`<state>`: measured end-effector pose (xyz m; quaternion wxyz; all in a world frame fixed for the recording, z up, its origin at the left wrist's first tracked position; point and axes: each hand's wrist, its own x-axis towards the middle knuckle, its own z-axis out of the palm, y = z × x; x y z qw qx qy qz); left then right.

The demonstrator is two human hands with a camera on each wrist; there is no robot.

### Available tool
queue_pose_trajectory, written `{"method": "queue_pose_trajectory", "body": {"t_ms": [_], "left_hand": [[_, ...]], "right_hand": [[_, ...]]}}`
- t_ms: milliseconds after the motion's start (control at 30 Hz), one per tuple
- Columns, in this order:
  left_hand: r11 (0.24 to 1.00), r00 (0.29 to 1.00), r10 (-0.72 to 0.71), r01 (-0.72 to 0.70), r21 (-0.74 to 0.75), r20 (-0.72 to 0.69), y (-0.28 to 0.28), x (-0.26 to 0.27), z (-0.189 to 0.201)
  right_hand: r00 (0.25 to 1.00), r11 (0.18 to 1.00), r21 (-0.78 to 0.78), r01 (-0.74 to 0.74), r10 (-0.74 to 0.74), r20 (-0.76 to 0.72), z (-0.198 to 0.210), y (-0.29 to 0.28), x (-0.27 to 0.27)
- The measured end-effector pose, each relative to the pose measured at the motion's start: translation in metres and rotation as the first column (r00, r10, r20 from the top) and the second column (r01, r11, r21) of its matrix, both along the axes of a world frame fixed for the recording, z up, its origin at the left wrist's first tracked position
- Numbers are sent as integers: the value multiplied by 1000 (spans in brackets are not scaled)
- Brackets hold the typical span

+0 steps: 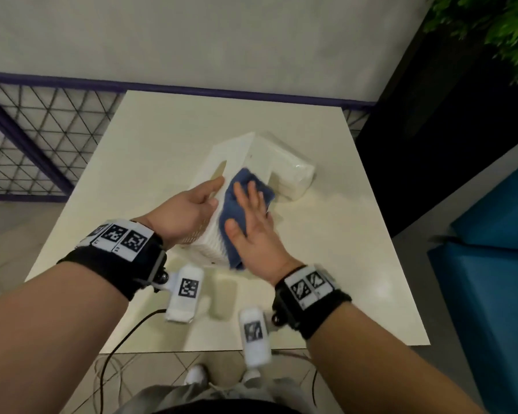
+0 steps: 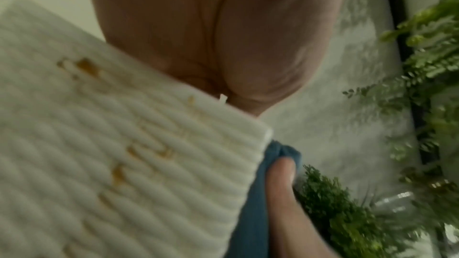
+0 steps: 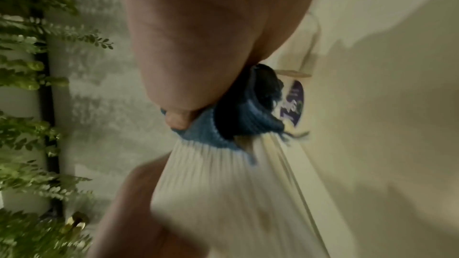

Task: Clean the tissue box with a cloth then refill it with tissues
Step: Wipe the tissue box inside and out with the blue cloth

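Blue cloth [image 1: 244, 201] is pressed flat-fingered by the right hand [image 1: 251, 225] on the left hand [image 1: 189, 209]-gripped tissue box [image 1: 210, 234], stains remaining, tissue pack [image 1: 293, 174] unloaded.

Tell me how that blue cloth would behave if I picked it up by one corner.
Probably floppy: the blue cloth bunches and folds under the right hand against the tissue box. Likely light, since flat fingers alone hold it there. Its ribbed weave suggests it grips rather than slips.
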<state>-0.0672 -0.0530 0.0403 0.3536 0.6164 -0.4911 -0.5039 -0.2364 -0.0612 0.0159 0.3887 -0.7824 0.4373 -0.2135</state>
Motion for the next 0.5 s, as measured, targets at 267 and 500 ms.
{"method": "queue_pose_trajectory", "body": {"t_ms": [267,500], "left_hand": [[996,997,75,-76,-47,-29,5,-1,10],[997,998,69,-69,-30,0,9,9,16]], "right_hand": [[993,996,-29,88,-90,-79,31,-54,16],[974,961,-169,-217,202,-105,7,3,10]]}}
